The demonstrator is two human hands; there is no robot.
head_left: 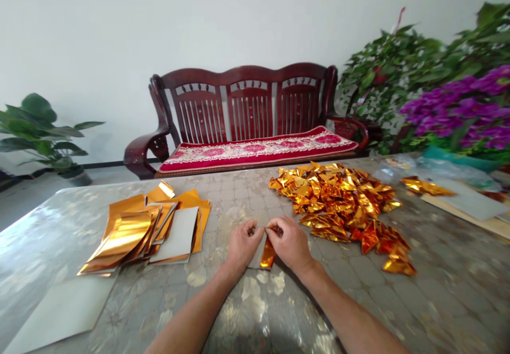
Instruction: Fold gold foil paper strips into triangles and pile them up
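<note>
My left hand (244, 244) and my right hand (290, 242) meet at the middle of the table, both with fingers curled and pinching one sheet of gold foil paper (268, 253), which is partly folded between them. Its shiny gold side and its grey back both show. A stack of flat gold foil sheets (147, 229) lies to the left of my hands. To the right sits a heap of folded gold foil pieces (342, 200).
The table (438, 290) has a glossy patterned top. A grey sheet (59, 311) lies at the front left. More paper and plastic bags (450, 189) rest at the far right, by purple flowers (466, 110). A dark wooden bench (247, 120) stands behind.
</note>
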